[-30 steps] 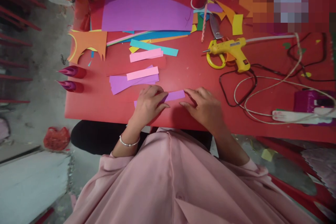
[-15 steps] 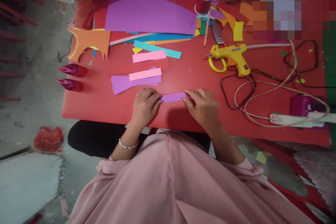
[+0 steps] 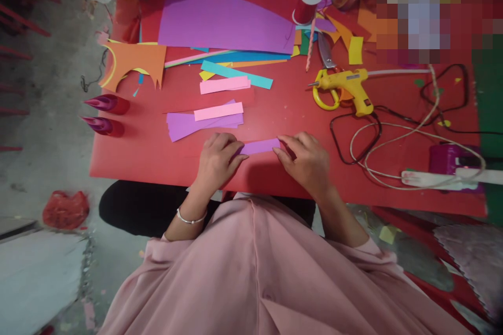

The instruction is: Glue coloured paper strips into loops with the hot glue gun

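A purple paper strip (image 3: 260, 147) stretches between my two hands, just above the near part of the red table. My left hand (image 3: 220, 161) pinches its left end between thumb and fingers, which cover that end. At the right end, the thumb and fingertips of my right hand (image 3: 305, 162) grip the strip. Beyond my left hand lies a fanned stack of purple strips (image 3: 181, 126), with a pink strip (image 3: 218, 111) across it. Farther back are more pink strips (image 3: 223, 85) and a turquoise strip (image 3: 257, 80).
A yellow glue gun (image 3: 349, 86) rests beside scissors (image 3: 325, 52) on the red table (image 3: 137, 159). Cables loop around a white power strip (image 3: 428, 179) at right. Two rolled purple-red pieces (image 3: 108, 104) stand at left. Purple sheets (image 3: 228, 23) and a ribbon spool (image 3: 307, 2) are at the back.
Both hands keep hold of the purple strip in nearly the same place. The view has shifted slightly; nothing has been let go or picked up.
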{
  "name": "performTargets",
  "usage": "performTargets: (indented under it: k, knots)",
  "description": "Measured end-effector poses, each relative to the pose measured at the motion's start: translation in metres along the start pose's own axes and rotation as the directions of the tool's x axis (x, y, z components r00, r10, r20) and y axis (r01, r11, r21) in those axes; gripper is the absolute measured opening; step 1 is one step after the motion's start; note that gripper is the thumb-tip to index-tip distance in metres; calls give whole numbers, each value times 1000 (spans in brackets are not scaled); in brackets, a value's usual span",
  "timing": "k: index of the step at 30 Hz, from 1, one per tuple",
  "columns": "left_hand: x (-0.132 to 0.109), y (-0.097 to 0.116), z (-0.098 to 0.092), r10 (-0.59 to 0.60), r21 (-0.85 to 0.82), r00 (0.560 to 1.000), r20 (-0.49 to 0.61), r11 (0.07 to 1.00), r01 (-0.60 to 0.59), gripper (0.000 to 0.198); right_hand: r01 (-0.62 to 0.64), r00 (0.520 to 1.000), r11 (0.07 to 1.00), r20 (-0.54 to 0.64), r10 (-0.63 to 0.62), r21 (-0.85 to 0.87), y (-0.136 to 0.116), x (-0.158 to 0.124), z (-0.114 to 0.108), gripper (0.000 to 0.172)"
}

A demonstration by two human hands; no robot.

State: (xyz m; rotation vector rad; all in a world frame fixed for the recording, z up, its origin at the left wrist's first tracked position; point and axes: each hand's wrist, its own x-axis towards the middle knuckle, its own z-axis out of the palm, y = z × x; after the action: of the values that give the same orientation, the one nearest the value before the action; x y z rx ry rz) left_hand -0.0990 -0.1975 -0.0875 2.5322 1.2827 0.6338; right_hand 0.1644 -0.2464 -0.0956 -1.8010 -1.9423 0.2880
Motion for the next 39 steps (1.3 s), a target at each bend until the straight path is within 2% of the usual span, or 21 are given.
performTargets:
  k: [9,18,24,28,33,39]
  knots:
    - [6,-1,-4,-10,46,995,103,999,5,33,2,1000,997,-29,0,75,6,0,1,34]
    - [5,-6,2,-22,-42,998,59,999,25,35,2,999,1000,-37,-2,17,-2,2,1,40]
    - [6,-11,-3,25,-61,997,73,998,-20,45,-16,999,1000,-34,16,21,-2,1,3,32]
    - [2,-16,-9,-5,-70,997,81,997,11,47,-12,999,999,-32,14,34,1,0,4,34]
    - [-10,-29,-16,-66,-98,998,24,993,68,46,1,999,1000,-40,0,6,1,1,5,34]
    - [-20,-44,-24,-102,-153,994,-26,984,97,41,45,993,999,-110,-48,-25,5,2,10,28]
